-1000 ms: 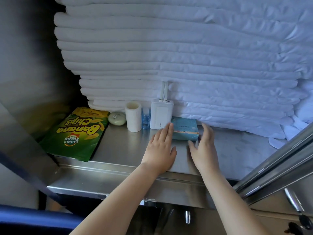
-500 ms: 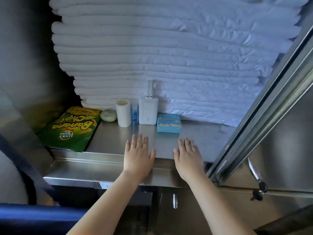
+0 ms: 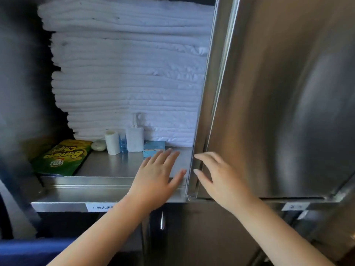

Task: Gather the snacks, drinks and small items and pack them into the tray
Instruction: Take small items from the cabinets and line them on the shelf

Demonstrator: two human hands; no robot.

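a person's left hand (image 3: 159,175) lies flat and released over the steel shelf (image 3: 115,166), its fingers straight and spread, the tips at the front edge of a blue box (image 3: 153,148). the right hand (image 3: 217,177), loosely open and gripping nothing, hovers at the edge of the steel door (image 3: 278,93); contact cannot be told. the door covers the shelf's right end. bare steel lies between the left hand and a green banana chips bag (image 3: 63,160) lying flat at the far left. along the back, against folded white linen (image 3: 130,73), sit a pale oval piece (image 3: 99,145), a white roll (image 3: 112,142), a small blue bottle (image 3: 123,144) and a white charger (image 3: 135,139).
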